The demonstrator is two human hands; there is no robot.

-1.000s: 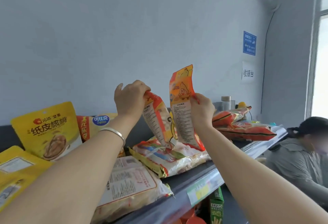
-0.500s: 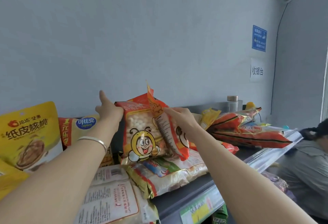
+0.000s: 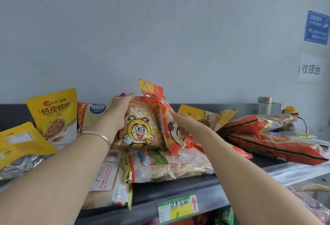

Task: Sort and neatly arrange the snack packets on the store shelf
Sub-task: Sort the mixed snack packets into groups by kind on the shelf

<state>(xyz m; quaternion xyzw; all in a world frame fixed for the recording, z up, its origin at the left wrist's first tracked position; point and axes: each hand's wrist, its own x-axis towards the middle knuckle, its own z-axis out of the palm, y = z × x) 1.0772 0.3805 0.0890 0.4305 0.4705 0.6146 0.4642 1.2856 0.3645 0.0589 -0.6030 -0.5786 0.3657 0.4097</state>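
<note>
Two orange bee-print snack packets stand side by side at the middle of the top shelf [image 3: 205, 191]. My left hand [image 3: 118, 111] lies with straight fingers against the left side and top of the front bee packet [image 3: 140, 126]. My right hand [image 3: 184, 119] presses flat against the right side of the second, edge-on bee packet [image 3: 164, 126]. Both packets rest upright on a flat clear bag of white snacks [image 3: 166, 164].
A yellow walnut pouch [image 3: 55, 116] and a chip bag [image 3: 89, 116] stand to the left. More yellow pouches [image 3: 21, 139] lean at the far left. Long red packets [image 3: 271, 135] lie at the right, a jar [image 3: 264, 104] behind them. A green price tag [image 3: 178, 208] hangs on the shelf edge.
Both hands brought the two bee packets down from the air and stood them on the shelf. The fingers went from gripping to flat against the packets. The camera moved closer.
</note>
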